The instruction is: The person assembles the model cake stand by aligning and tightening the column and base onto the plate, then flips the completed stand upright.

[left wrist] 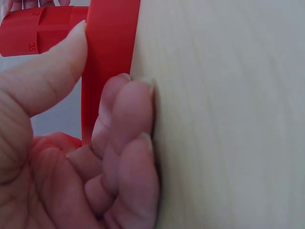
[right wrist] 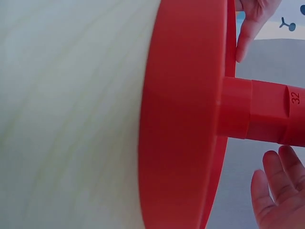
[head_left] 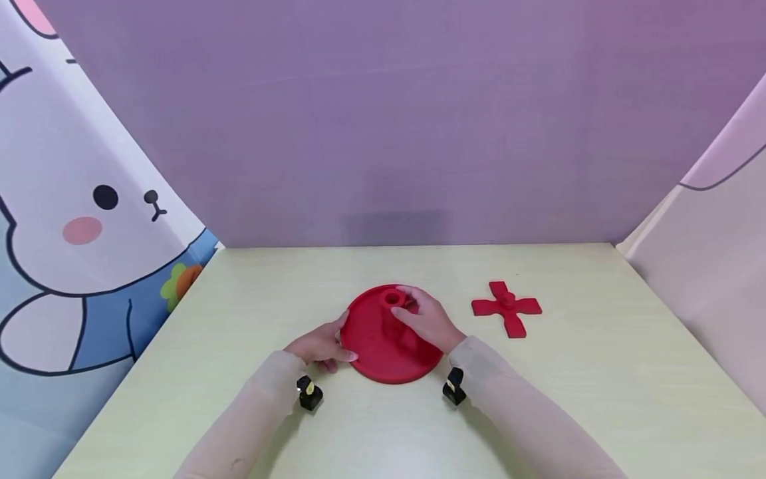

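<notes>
A red plastic disc with a raised rim lies on the table. From its middle rises a hollow, stepped red post bearing molded numbers. My left hand grips the disc's left rim. In the left wrist view its thumb rests at the upper edge and the fingers curl against the rim's side, close over the tabletop. My right hand holds the post near its top, thumb in front and fingers behind. The right wrist view shows its fingertips right beside the post.
A red cross-shaped piece with four flat arms and a small round hub lies to the right of the disc. A purple wall stands behind the pale wooden table; a cartoon-print cloth hangs at the left.
</notes>
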Demonstrator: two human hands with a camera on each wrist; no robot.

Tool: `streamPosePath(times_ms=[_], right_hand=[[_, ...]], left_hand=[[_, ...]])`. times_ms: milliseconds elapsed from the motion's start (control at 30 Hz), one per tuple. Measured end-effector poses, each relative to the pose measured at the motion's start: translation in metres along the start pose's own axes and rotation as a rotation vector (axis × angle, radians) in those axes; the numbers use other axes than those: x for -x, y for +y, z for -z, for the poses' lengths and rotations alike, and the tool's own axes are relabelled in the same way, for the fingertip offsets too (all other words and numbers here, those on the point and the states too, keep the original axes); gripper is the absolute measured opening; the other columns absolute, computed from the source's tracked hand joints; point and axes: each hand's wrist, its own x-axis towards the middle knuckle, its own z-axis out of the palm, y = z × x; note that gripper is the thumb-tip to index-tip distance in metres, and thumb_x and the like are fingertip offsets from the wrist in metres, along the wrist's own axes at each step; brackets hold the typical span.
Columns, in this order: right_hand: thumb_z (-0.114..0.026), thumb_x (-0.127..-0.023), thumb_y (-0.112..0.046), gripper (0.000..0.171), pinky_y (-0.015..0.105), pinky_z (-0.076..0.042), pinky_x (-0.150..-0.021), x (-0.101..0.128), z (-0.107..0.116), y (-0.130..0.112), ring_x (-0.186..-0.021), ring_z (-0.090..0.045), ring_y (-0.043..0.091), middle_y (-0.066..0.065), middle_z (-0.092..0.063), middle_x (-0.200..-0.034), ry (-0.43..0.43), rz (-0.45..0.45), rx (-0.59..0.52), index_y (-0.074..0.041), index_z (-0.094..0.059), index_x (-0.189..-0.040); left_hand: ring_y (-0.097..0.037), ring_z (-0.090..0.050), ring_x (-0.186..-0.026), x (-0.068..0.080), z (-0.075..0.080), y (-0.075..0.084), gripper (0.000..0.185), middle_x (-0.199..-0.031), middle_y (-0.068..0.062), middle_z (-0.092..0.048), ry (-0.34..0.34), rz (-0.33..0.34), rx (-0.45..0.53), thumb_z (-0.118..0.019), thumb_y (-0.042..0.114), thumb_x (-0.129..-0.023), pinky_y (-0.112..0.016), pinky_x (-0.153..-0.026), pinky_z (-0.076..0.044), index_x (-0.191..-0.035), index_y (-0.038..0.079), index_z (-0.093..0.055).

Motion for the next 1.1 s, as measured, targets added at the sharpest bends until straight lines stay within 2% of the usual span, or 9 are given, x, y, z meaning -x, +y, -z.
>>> streamPosePath(times_ms=[400, 500, 700, 867, 1100], right_hand=[[-0.073, -0.086, -0.017, 0.047, 0.036, -0.054, -0.079, -0.0033, -0.0081, -0.0019, -0.104, -0.055, 0.026, 0.009, -0.057, -0.114, 0.097, -0.079, 0.014, -0.006, -0.050, -0.126], [-0.072, -0.087, -0.017, 0.050, 0.037, -0.054, -0.080, -0.0034, -0.0091, -0.0021, -0.106, -0.054, 0.027, 0.009, -0.056, -0.117, 0.090, -0.091, 0.002, -0.007, -0.047, -0.129], [-0.061, -0.094, -0.013, 0.051, 0.040, -0.052, -0.086, 0.0011, -0.0087, 0.0009, -0.112, -0.053, 0.027, 0.009, -0.053, -0.129, 0.034, -0.042, -0.078, -0.008, -0.044, -0.142], [-0.063, -0.093, -0.014, 0.046, 0.038, -0.053, -0.083, 0.0028, -0.0076, 0.0027, -0.105, -0.057, 0.024, 0.007, -0.058, -0.124, 0.053, -0.023, -0.062, -0.010, -0.051, -0.138], [-0.069, -0.089, -0.014, 0.045, 0.036, -0.054, -0.080, -0.0019, -0.0061, 0.0011, -0.102, -0.057, 0.024, 0.007, -0.059, -0.117, 0.048, 0.007, -0.051, -0.006, -0.054, -0.131]], left_hand=[[-0.023, -0.054, -0.056, 0.0001, 0.0011, 0.0013, 0.099, -0.125, -0.015, -0.049, 0.011, 0.010, 0.004, -0.077, 0.016, -0.080, -0.030, -0.053, -0.046, -0.155, 0.018, -0.012], [-0.023, -0.054, -0.056, 0.0003, 0.0007, 0.0013, 0.099, -0.123, -0.015, -0.050, 0.012, 0.015, 0.004, -0.078, 0.017, -0.080, -0.030, -0.053, -0.047, -0.155, 0.019, -0.012], [-0.024, -0.055, -0.056, -0.0005, -0.0004, 0.0003, 0.099, -0.113, -0.012, -0.054, 0.006, -0.008, -0.007, -0.078, 0.016, -0.080, -0.031, -0.054, -0.048, -0.155, 0.019, -0.012], [-0.024, -0.054, -0.056, -0.0004, -0.0014, -0.0016, 0.100, -0.109, -0.011, -0.055, -0.004, -0.016, -0.010, -0.077, 0.015, -0.080, -0.032, -0.053, -0.048, -0.155, 0.017, -0.011], [-0.023, -0.054, -0.055, -0.0002, 0.0010, -0.0027, 0.100, -0.113, -0.011, -0.054, 0.001, -0.018, -0.007, -0.078, 0.016, -0.080, -0.031, -0.053, -0.048, -0.155, 0.017, -0.012]])
